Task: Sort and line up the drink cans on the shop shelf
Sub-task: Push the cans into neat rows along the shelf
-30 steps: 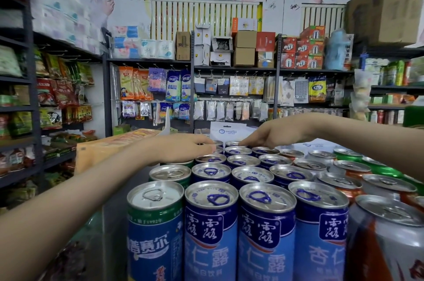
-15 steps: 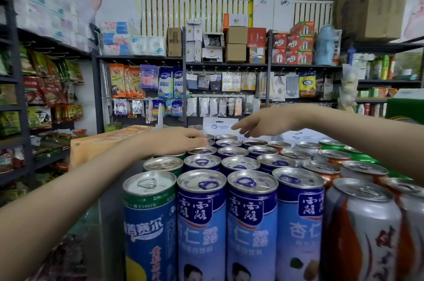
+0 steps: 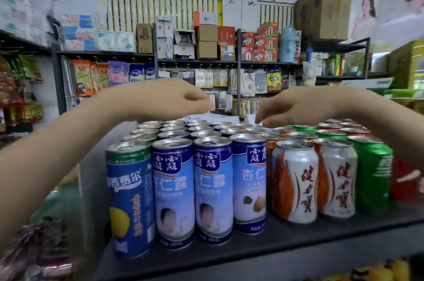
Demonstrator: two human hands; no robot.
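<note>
Several rows of drink cans stand on a dark shelf board (image 3: 286, 241). At the front are a blue-green can with a lemon (image 3: 130, 198), tall blue cans (image 3: 213, 188), orange-and-white cans (image 3: 294, 179) and green cans (image 3: 371, 170), with red cans (image 3: 353, 131) behind. My left hand (image 3: 160, 99) hovers over the back left rows with its fingers loosely curled, holding nothing. My right hand (image 3: 298, 108) reaches over the back middle rows, its fingertips pointing down just above the can tops. No can is in either hand.
Across the aisle stand metal racks with hanging packets (image 3: 119, 74) and cardboard boxes (image 3: 206, 41). A snack rack (image 3: 13, 92) is at the left. A big carton (image 3: 323, 9) sits on the rack at upper right. Yellow goods show at the bottom right.
Both hands have lifted off the rear can tops and now hover higher. The right hand has shifted rightward. The view sits lower, showing the fronts of the cans.
</note>
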